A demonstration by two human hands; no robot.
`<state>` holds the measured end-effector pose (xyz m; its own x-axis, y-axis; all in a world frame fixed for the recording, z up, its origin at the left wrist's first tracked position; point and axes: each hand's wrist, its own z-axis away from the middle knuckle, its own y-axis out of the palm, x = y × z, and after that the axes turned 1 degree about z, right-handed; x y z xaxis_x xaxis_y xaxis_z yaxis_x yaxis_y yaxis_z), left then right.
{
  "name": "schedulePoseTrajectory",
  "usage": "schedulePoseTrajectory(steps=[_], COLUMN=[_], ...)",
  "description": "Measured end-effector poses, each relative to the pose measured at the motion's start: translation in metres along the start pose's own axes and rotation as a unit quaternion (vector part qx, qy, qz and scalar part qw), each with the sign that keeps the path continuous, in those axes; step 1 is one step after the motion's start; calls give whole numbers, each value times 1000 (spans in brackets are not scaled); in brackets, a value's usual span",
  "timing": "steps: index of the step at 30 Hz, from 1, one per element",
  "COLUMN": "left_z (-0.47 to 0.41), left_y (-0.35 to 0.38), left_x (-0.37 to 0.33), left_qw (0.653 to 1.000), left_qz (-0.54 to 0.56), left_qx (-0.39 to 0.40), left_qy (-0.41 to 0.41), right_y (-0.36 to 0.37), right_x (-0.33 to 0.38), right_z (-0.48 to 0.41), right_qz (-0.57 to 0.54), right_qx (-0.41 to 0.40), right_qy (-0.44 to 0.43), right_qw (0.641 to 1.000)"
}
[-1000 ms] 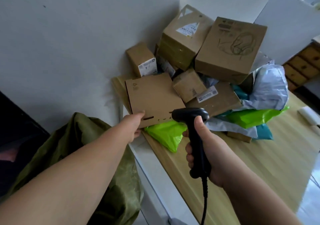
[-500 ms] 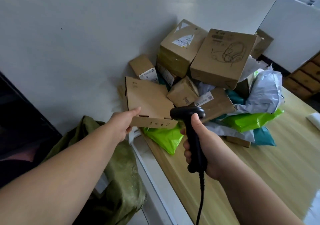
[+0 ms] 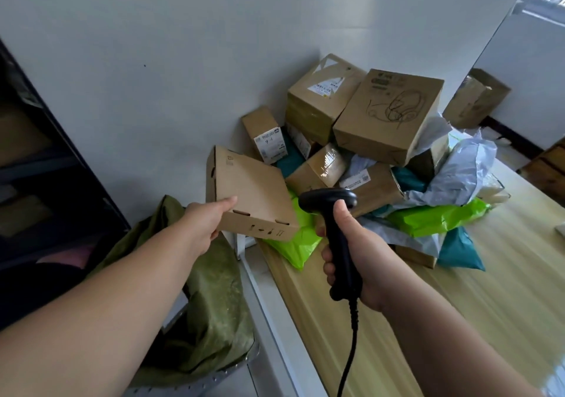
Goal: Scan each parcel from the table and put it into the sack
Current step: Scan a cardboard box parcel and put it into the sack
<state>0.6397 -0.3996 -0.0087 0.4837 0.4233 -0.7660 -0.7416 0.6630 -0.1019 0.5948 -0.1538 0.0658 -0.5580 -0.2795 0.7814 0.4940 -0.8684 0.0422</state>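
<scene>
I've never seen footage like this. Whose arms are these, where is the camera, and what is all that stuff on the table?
There is no machine here: these are a person's two bare arms, filmed by a wide-angle camera worn on their head, looking forward and down.

The left hand grips a flat cardboard box by its near corner, holding it tilted in the air near the table's end. The right hand holds a black barcode scanner with a cable hanging down.

On the wooden table, against the wall, lies a heap of parcels: brown boxes, one with a headphone drawing, plus green, teal and grey mailing bags. Beside the table, lower left, sits the olive-green sack for scanned parcels.
</scene>
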Motion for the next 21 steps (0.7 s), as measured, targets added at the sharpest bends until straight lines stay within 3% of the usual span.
schedulePoseTrajectory(steps=[11, 14, 16, 19, 21], left_z=[53, 77, 99, 136, 157], left_y=[-23, -28, -31, -37, -40], left_x=[0, -1, -1, -1, 0], left_qw=[996, 978, 916, 756, 679], left_qz=[-10, -86, -221, -376, -407], left_qx=[-16, -65, -143, -214, -221], left_qy=[82, 179, 302, 491, 569], right_y=[-5, -7, -10, -18, -24], right_x=[10, 15, 19, 26, 30], right_z=[34, 47, 55, 65, 70], right_qz=[4, -9, -25, -77, -119], right_qx=[19, 21, 5, -14, -23], right_qy=[-28, -70, -117, -154, -163], right_qw=[999, 997, 993, 985, 979])
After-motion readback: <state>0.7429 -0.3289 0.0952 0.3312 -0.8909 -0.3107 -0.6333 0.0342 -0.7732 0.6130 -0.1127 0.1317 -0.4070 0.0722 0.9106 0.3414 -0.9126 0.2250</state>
